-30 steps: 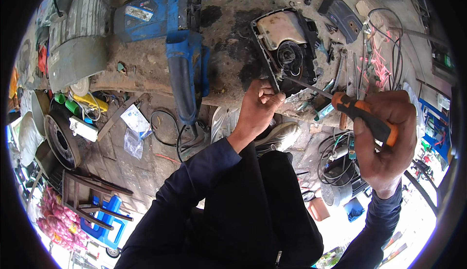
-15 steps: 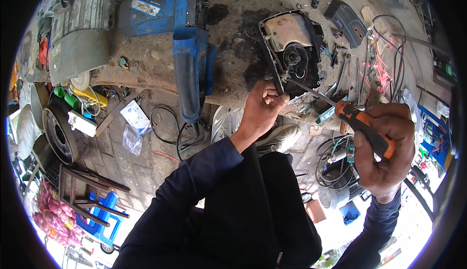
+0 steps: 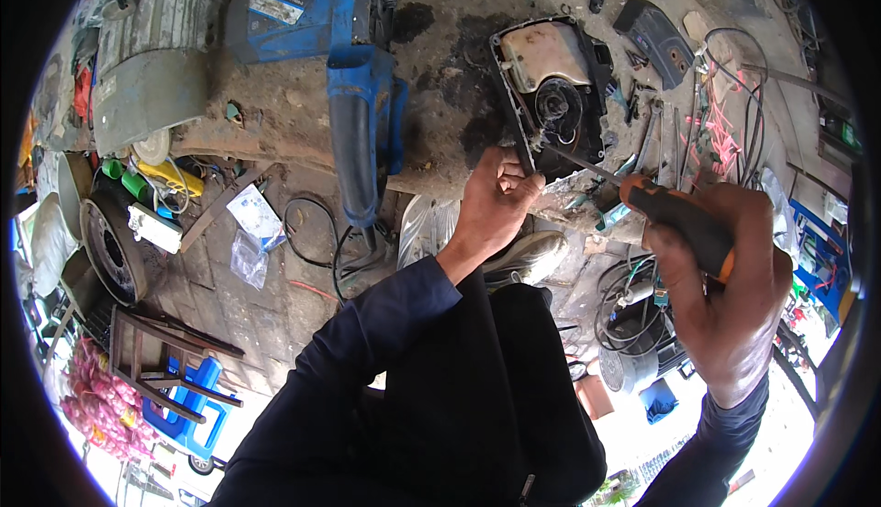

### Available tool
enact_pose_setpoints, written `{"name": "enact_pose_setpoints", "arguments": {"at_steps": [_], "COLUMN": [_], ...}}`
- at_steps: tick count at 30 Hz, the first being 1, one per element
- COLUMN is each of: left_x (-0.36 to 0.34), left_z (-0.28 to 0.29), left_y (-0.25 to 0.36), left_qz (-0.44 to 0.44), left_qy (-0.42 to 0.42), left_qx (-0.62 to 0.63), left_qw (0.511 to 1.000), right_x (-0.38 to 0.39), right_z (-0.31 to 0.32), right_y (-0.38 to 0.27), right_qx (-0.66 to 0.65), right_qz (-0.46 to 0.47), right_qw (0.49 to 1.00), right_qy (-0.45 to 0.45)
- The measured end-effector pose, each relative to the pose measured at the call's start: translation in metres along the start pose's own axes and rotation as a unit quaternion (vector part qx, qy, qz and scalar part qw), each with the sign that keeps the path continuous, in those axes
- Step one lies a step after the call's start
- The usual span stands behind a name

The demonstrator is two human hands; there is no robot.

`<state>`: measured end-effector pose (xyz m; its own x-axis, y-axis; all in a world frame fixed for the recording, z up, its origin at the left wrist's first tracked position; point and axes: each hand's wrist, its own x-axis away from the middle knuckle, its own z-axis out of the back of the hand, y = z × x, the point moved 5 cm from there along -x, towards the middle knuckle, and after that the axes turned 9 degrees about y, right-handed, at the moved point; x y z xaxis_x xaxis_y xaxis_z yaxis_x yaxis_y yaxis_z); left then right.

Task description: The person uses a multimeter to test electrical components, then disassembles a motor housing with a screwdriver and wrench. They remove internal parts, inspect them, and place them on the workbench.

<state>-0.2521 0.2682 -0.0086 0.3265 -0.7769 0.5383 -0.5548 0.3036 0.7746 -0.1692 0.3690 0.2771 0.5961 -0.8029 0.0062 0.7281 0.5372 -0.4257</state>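
Observation:
My right hand point(image 3: 720, 278) is wrapped round the orange and black handle of a screwdriver point(image 3: 674, 218). The shaft points up and left, and its tip reaches the lower edge of an opened black housing point(image 3: 596, 94). Inside that housing sit a cream-coloured plastic tank point(image 3: 546, 53) and a round black part point(image 3: 558, 108). My left hand point(image 3: 500, 200) pinches the housing's lower left corner, fingers curled against it. Whether the tip touches a screw is too small to make out.
On the dirty bench, a blue power tool point(image 3: 353, 131) lies left of the housing, and a grey motor casing point(image 3: 151, 94) farther left. A black cover point(image 3: 653, 44), wrenches point(image 3: 647, 140) and pink string point(image 3: 716, 135) lie to the right. Below are a wheel rim point(image 3: 112, 250) and coiled cable point(image 3: 624, 310).
My right hand has turned on the screwdriver handle, which has shifted slightly left and up. My left hand keeps its hold on the housing.

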Motion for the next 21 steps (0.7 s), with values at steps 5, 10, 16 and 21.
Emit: {"name": "enact_pose_setpoints", "arguments": {"at_steps": [5, 10, 16, 21], "left_x": [0.001, 0.0, 0.0, 0.001], "left_z": [0.001, 0.002, 0.002, 0.001], "left_y": [0.001, 0.002, 0.004, 0.006], "left_qz": [-0.009, -0.005, -0.002, -0.012], "left_qy": [0.011, 0.003, 0.007, 0.012], "left_qx": [0.012, -0.007, -0.029, -0.036], "left_qw": [1.0, 1.0, 1.0, 0.999], "right_x": [-0.005, -0.007, -0.003, -0.002], "right_z": [0.002, -0.001, -0.002, 0.0], "right_y": [-0.018, -0.016, -0.009, -0.008], "right_qx": [0.033, -0.029, 0.008, -0.007], "right_qz": [0.086, 0.114, 0.124, 0.105], "right_qw": [0.992, 0.992, 0.992, 0.993], "right_qy": [-0.083, -0.052, -0.031, -0.046]}}
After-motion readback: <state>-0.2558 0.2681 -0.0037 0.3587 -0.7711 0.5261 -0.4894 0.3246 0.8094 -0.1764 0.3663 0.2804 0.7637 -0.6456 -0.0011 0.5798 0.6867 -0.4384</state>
